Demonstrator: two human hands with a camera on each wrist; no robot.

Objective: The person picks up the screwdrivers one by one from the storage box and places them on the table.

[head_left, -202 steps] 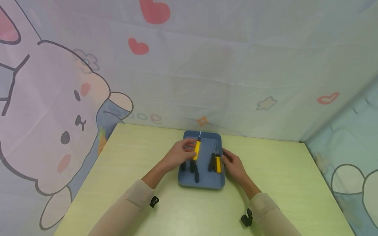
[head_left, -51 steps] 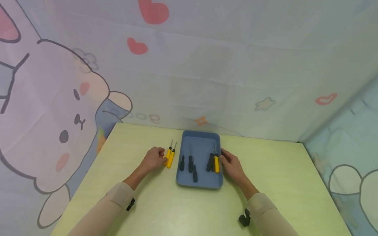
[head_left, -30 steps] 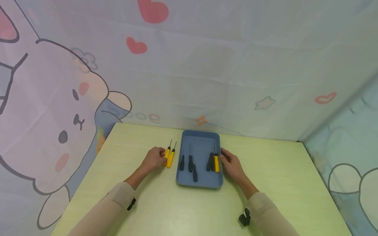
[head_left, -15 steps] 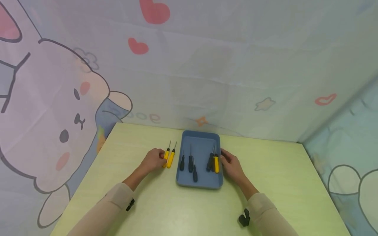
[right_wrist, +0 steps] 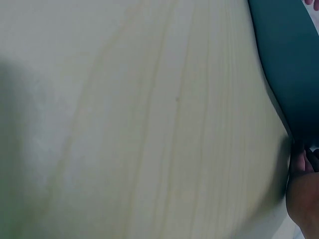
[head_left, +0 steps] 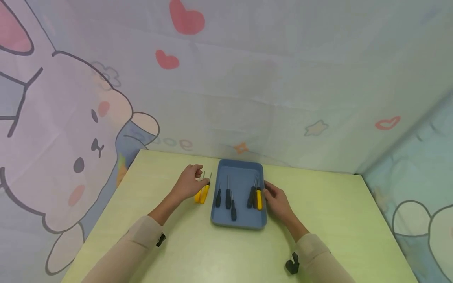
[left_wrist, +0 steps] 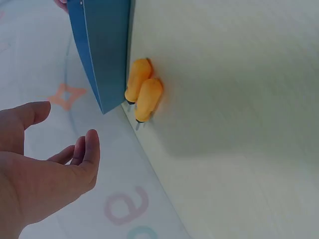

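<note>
My left hand [head_left: 186, 185] is above two yellow-handled screwdrivers, fingers loosely bent and holding nothing. Those two, one nearer the tray [head_left: 204, 195] and one farther left [head_left: 197, 197], lie side by side on the table, partly covered by the hand in the head view. In the left wrist view, their yellow handles [left_wrist: 148, 98] show beside the tray wall [left_wrist: 107, 55], apart from the fingers. My right hand [head_left: 278, 200] holds the right rim of the blue-grey tray [head_left: 238, 226], thumb at the edge; its fingers are mostly hidden in the right wrist view.
Inside the tray, three black screwdrivers [head_left: 228, 199] lie at the left. At the right, a yellow-handled screwdriver [head_left: 259, 200] lies against dark-handled ones [head_left: 251, 199]. The pale table [head_left: 226, 255] ends at a printed cloth wall [head_left: 247, 98] behind the tray.
Earlier the left hand lifted a yellow screwdriver from the tray and laid it left of the tray beside another. Since half a second ago it has let go and risen. The right hand stays.
</note>
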